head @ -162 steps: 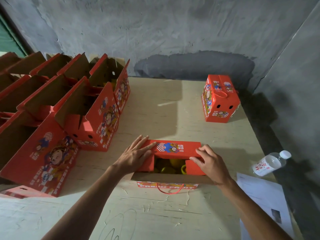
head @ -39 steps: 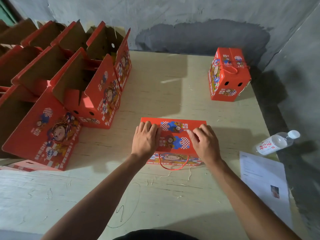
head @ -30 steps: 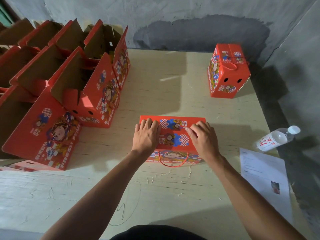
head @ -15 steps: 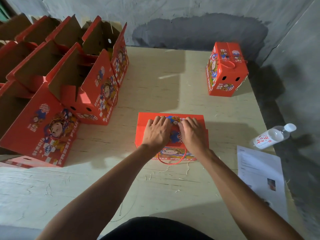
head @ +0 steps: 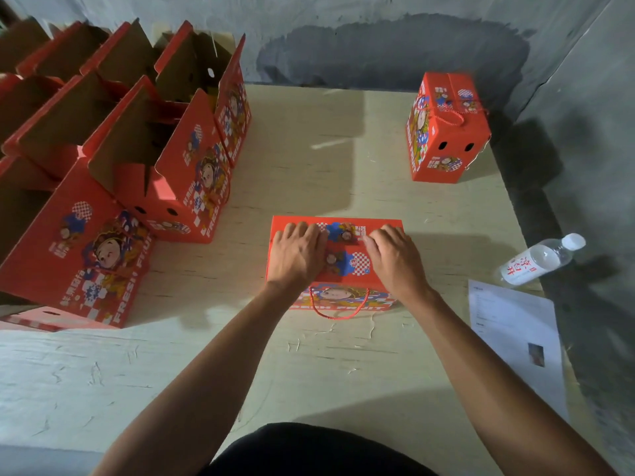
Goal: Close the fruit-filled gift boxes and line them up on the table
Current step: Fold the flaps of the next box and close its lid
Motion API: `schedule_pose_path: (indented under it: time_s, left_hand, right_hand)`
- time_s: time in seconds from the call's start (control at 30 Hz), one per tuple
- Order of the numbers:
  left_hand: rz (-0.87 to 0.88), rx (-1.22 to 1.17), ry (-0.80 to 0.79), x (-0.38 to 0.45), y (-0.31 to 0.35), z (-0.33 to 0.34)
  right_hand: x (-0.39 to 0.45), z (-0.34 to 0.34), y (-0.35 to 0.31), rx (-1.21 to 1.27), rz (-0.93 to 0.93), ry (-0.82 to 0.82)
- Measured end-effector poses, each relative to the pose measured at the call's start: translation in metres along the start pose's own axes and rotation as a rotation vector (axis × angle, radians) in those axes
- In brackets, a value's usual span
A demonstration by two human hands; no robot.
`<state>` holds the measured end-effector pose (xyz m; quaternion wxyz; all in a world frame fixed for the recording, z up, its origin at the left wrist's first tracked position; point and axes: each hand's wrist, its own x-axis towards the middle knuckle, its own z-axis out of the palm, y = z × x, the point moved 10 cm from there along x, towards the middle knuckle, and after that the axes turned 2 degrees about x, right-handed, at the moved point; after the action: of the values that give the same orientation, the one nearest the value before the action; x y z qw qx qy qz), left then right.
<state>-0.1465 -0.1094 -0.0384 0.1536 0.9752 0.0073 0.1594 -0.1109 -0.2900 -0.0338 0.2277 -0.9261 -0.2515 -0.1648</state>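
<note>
Two hands, head view: the left hand (head: 298, 250) and the right hand (head: 395, 257) both lie palm down on top of the red gift box (head: 335, 261), fingers stretched out and flat, gripping nothing.
Step in hand: by my reading, pressing the top flaps shut so the lid stays down.
How to do it well: push straight down with even weight from both palms; press near the middle seam, where the flaps meet; keep the box from sliding on the table (head: 309, 355); check that both flaps lie level before letting go.
Box and hands: the box sits directly under both hands, at the middle of the table in front of the person; the left hand covers its left half, the right hand its right half, with printed lid showing between them.
Handle: a red cord handle (head: 338, 305) hangs loose down the near face, below the wrists and touched by neither hand.
Line-up spot: a closed box (head: 446, 132) stands well apart at the far right corner; the pressed box likely goes beside it.
Still to do: open boxes (head: 165, 159) crowd the left side, flaps upright.
Beside the right arm: a water bottle (head: 539, 259) and a paper sheet (head: 515, 338).
</note>
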Motion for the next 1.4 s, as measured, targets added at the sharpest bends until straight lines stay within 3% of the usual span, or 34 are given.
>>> schedule_pose_path:
  time_s: [0.17, 0.5, 0.57, 0.67, 0.73, 0.8, 0.87, 1.13, 1.4]
  left_hand:
    - [-0.13, -0.169, 0.104, -0.004, -0.054, -0.019]
    - [-0.265, -0.233, 0.147, -0.006, -0.059, -0.021]
    - [-0.373, -0.285, 0.102, -0.009, -0.068, -0.012]
    - [-0.667, -0.549, -0.009, -0.025, -0.091, 0.014]
    - [-0.793, -0.669, -0.091, -0.033, -0.098, 0.027]
    - [-0.81, -0.718, -0.114, -0.034, -0.101, 0.031]
    - [-0.821, -0.725, -0.079, -0.034, -0.105, 0.029]
    - [-0.819, -0.603, -0.014, -0.038, -0.107, 0.022]
    - [-0.804, -0.699, -0.114, -0.039, -0.104, 0.032]
  right_hand:
    - [-0.007, -0.005, 0.021, 0.118, 0.027, -0.002]
    - [-0.009, -0.006, 0.017, 0.043, 0.02, 0.071]
    - [-0.007, -0.008, 0.017, 0.066, 0.004, 0.08]
    - [-0.008, -0.011, 0.019, 0.078, 0.028, 0.118]
    - [-0.015, -0.007, 0.039, 0.224, 0.247, 0.11]
    - [-0.033, 0.005, 0.063, 0.466, 0.602, 0.051]
    - [-0.044, 0.015, 0.072, 0.593, 0.737, 0.018]
    - [-0.043, 0.017, 0.076, 0.559, 0.746, 0.018]
    - [-0.046, 0.025, 0.077, 0.633, 0.755, -0.075]
